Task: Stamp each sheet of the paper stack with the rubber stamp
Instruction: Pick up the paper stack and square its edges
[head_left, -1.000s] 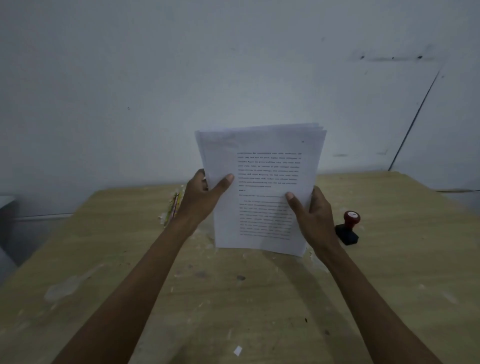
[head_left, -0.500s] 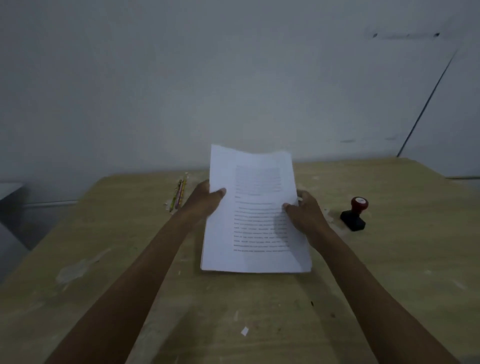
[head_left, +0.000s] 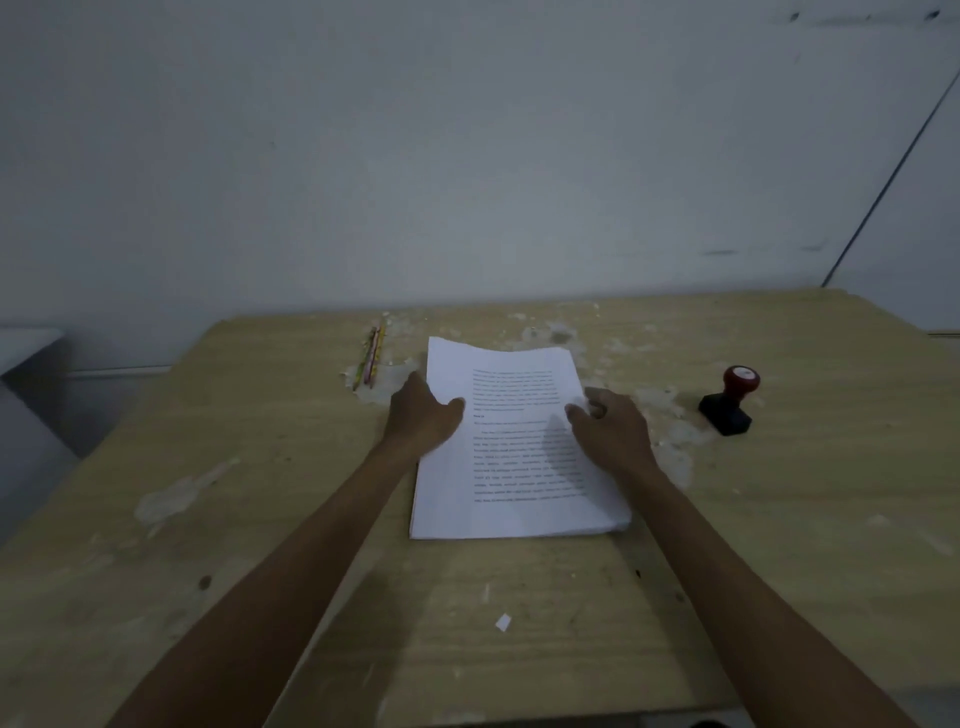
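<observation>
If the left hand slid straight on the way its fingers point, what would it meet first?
The left hand points right across the paper stack, so it would likely meet the right hand first; the depth is unclear.

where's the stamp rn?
Head view: the rubber stamp stands upright on the table, right of the paper stack, just beyond the right hand, untouched.

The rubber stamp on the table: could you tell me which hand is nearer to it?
Right. The right hand holds the paper stack's edge facing the stamp; the left hand is across the stack.
</observation>
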